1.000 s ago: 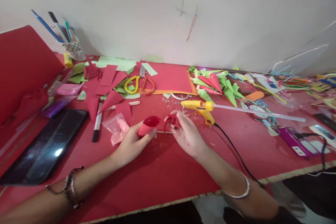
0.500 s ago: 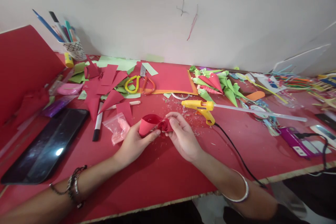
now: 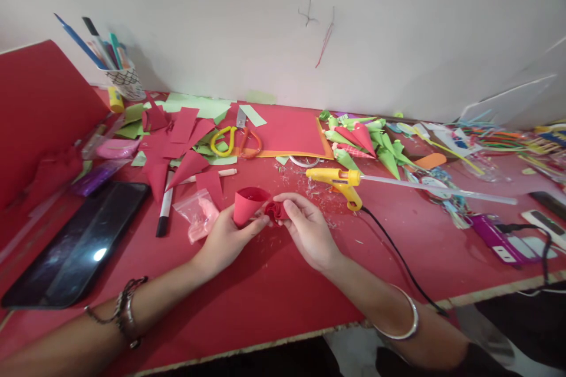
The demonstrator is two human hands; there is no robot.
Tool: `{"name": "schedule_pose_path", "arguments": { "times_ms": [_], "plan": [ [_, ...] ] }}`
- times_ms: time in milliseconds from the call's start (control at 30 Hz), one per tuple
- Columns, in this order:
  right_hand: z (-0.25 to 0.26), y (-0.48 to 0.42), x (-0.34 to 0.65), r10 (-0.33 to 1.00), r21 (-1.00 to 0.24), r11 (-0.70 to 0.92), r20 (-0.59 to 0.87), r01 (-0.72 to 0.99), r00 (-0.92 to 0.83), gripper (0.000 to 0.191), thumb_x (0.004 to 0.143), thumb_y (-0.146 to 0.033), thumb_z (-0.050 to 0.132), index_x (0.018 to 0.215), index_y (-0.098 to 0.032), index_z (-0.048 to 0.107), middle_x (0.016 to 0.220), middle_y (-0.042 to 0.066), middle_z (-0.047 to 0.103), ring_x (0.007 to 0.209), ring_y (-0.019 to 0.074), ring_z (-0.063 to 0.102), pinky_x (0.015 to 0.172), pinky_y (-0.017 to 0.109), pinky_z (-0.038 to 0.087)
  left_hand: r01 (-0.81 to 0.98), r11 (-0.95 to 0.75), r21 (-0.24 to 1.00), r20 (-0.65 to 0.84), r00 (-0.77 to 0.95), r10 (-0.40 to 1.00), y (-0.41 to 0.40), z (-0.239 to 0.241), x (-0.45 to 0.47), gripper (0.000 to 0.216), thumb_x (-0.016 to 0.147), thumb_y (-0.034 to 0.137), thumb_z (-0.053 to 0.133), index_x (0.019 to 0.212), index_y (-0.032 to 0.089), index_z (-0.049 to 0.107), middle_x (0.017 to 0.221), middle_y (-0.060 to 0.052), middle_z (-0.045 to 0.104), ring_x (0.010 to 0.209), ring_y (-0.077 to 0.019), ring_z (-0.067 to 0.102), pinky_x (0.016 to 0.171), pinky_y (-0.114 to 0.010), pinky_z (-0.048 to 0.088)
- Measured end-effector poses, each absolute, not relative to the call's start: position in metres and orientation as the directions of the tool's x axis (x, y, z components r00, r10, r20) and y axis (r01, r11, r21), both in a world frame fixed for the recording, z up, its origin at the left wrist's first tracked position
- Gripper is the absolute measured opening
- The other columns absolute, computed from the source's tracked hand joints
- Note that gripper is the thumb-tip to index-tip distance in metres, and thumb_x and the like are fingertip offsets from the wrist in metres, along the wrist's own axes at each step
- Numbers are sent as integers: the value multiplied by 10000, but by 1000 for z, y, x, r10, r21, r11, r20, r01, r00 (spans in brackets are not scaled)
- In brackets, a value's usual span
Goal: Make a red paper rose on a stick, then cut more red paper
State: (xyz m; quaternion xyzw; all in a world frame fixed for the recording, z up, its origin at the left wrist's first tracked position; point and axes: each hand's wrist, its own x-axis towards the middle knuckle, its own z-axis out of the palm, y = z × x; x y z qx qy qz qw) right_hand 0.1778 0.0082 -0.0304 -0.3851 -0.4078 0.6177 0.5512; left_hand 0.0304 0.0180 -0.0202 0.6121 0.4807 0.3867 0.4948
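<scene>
My left hand [image 3: 225, 238] is closed around a red paper cone [image 3: 246, 203], its open mouth tilted up and to the right. My right hand [image 3: 307, 230] pinches a small rolled red paper rose [image 3: 275, 211] between thumb and fingers, right beside the cone's rim. Both hands hover just above the red table [image 3: 274, 306] near its middle. A yellow glue gun [image 3: 336, 179] with a clear glue stick lies just beyond my right hand, its black cord trailing to the right front edge.
A black tablet [image 3: 75, 247] lies at the left. Red and green paper scraps [image 3: 177, 141], scissors [image 3: 234, 140], a marker [image 3: 163, 212] and a small plastic bag [image 3: 197, 215] lie behind my left hand. Finished paper cones [image 3: 362, 141] are piled at the back right. A pen cup [image 3: 124, 82] stands far left.
My right hand has brought the paper rose leftward to the cone's mouth. My left hand has tipped the cone more upright.
</scene>
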Motion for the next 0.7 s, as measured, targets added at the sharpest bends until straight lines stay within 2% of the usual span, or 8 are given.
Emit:
{"name": "schedule_pose_path", "arguments": {
  "times_ms": [233,500,700],
  "plan": [
    [-31,5,178,989,-975,11,44,-222,-143,158,857,-333,453,915,-250,573,908,11,584,814,129,541,721,271,423,175,-36,984,-8,245,969,17,-19,30,157,718,292,587,770,146,607,740,-21,696,694,-161,642,622,-224,507],
    [-22,1,177,993,-994,50,60,-97,-101,150,871,-316,425,921,-259,555,860,-7,580,726,109,524,656,233,418,239,-38,970,-17,225,974,17,-18,29,229,732,339,566,827,138,622,813,-42,697,752,-200,637,672,-284,512],
    [-17,-1,176,989,-993,110,113,-31,-96,162,877,-288,404,953,-256,543,956,7,578,817,125,549,736,254,433,227,-1,974,-57,251,966,18,-16,29,289,734,379,557,844,122,630,841,-62,695,795,-224,628,705,-310,504]
  ]
}}
